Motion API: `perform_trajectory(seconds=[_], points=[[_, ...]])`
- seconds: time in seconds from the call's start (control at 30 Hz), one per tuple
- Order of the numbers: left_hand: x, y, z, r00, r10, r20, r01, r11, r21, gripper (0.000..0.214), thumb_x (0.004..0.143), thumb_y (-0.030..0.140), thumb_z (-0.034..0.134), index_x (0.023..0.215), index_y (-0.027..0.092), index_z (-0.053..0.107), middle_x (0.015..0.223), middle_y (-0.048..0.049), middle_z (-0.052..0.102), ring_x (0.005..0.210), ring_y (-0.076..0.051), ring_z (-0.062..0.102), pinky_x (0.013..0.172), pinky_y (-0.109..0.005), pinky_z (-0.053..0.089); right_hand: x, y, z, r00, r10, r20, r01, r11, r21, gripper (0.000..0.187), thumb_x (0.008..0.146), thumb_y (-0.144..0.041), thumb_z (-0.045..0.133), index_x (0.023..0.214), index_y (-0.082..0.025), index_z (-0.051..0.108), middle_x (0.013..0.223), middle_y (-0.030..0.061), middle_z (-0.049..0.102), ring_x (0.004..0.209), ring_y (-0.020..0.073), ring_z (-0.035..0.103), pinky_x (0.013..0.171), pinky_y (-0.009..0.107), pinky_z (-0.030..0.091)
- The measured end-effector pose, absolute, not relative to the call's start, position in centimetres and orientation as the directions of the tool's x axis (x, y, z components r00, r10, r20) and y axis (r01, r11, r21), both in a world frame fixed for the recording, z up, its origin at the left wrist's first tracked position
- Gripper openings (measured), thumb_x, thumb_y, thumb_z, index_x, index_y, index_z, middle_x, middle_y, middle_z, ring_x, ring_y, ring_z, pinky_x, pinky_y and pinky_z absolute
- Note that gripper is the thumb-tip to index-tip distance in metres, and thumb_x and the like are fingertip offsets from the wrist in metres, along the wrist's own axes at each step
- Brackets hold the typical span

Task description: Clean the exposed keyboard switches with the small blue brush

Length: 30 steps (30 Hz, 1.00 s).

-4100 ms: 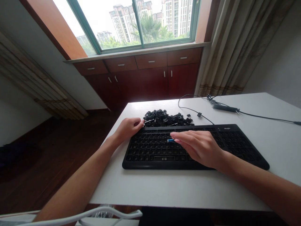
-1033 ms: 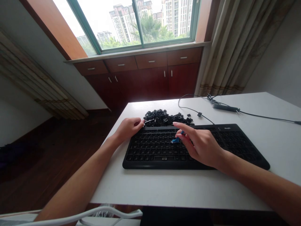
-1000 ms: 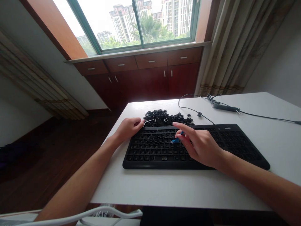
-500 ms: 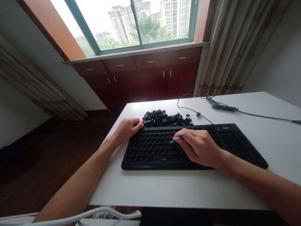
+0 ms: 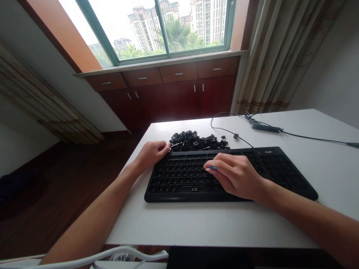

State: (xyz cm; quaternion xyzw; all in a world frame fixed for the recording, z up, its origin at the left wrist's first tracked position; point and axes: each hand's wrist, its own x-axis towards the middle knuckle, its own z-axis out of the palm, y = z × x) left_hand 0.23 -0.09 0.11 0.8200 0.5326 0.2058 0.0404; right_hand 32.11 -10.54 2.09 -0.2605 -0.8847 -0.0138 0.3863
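A black keyboard [image 5: 196, 196] lies on the white table, its keycaps off and the bare key sockets showing. At its far left corner is my left hand [image 5: 153, 152], closed with thumb and fingers gripping the edge. My right hand [image 5: 238, 173] rests over the middle of the keyboard. Pinched in its fingers is a small blue tool [image 5: 213, 167]; only a short piece shows, and its tip is hidden. A heap of loose black keycaps [image 5: 196, 141] sits just behind the keyboard, close to my left fingertips.
A black cable [image 5: 241, 139] runs from the keyboard's back edge to a coiled bundle. Beside that lies a black handled tool [image 5: 266, 128] with its own cord. A few single keycaps [image 5: 223, 137] are scattered right of the heap. White tubing [image 5: 134, 252] crosses below the table's front edge.
The blue tool has turned in my right fingers, so less of it shows now. My right hand has shifted very slightly left. My left hand and the keyboard stay put.
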Motion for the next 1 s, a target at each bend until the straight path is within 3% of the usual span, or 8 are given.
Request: perform_trajectory(seconds=[0.47,0.77,1.0], points=[[0.28,-0.10,0.23,0.351,0.890,0.293,0.853,-0.432,0.291,0.045,0.093,0.044,0.047,0.059,0.016,0.039,0.052,0.0039,0.034,0.053,-0.008,0.030,0.055,-0.025,0.024,32.13,-10.71,2.21,-0.548,0.454,0.703,0.442,0.870,-0.217,0.003,0.093,-0.015,0.052,0.095,-0.014,0.054,0.078,0.0038,0.062,0.066,0.0123,0.056,0.056,0.025,0.041],[0.10,0.01,-0.09,0.362,0.880,0.307,0.851,-0.446,0.276,0.045,0.094,0.045,0.047,0.059,0.017,0.041,0.053,0.0038,0.035,0.053,-0.008,0.031,0.055,-0.025,0.024,31.98,-10.78,2.27,-0.646,0.360,0.672,0.489,0.872,0.003,0.013,0.095,-0.014,0.051,0.105,-0.016,0.059,0.083,0.0017,0.067,0.068,0.0117,0.058,0.058,0.025,0.041],[0.16,0.02,0.01,0.368,0.877,0.309,0.847,-0.453,0.278,0.045,0.093,0.044,0.047,0.058,0.017,0.042,0.052,0.0036,0.036,0.052,-0.009,0.031,0.054,-0.026,0.024,32.16,-10.62,2.29,-0.601,0.419,0.681,0.479,0.871,-0.114,0.005,0.095,-0.019,0.051,0.096,-0.017,0.055,0.078,0.0025,0.065,0.066,0.0129,0.058,0.057,0.026,0.041]])
